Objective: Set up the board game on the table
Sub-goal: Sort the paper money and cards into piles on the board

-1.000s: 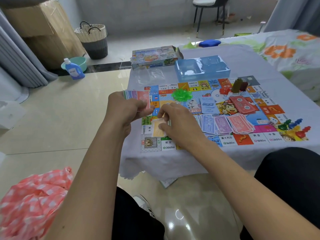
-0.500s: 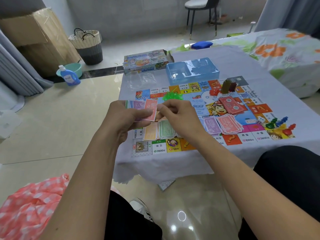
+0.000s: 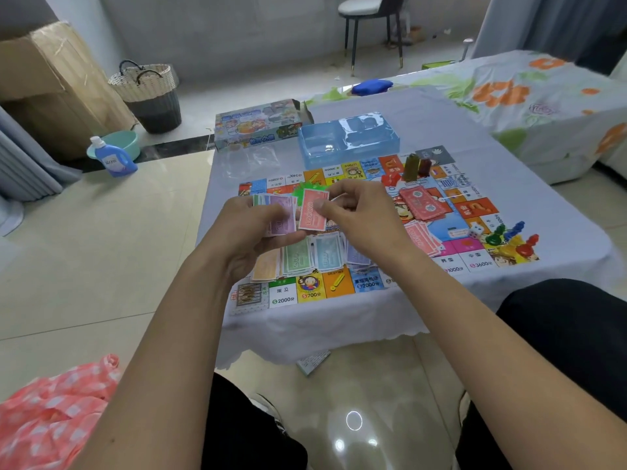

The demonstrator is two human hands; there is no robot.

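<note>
Half a second ago the right hand (image 3: 359, 215) met the left hand (image 3: 252, 228) at the fan of notes; now it has drawn a red note (image 3: 312, 211) clear of the fan, upright and turned slightly toward 1 o'clock, and both hands have lifted a little toward 12 o'clock over the board. A second ago the right hand was low on the orange pile instead.

The game board (image 3: 310, 293) lies flat on the grey-clothed table (image 3: 529, 184), its coloured squares facing up. Sorted play-money piles sit side by side along its near edge: orange (image 3: 266, 268), green (image 3: 297, 256), blue (image 3: 327, 254). More red notes (image 3: 422, 203) lie at 2 o'clock from the hands, and red cards (image 3: 424, 240) at 3 o'clock. Coloured pawns (image 3: 509, 234) and a white die (image 3: 476, 228) cluster at the board's right corner. The clear blue insert tray (image 3: 349, 140) and the game box (image 3: 256, 125) stand at 12 o'clock beyond the board.

The left hand is palm-up, its fingers curled around a fan of purple and green notes (image 3: 280, 215). The right hand pinches the red note between thumb and forefinger, the other fingers loosely bent behind it.
</note>
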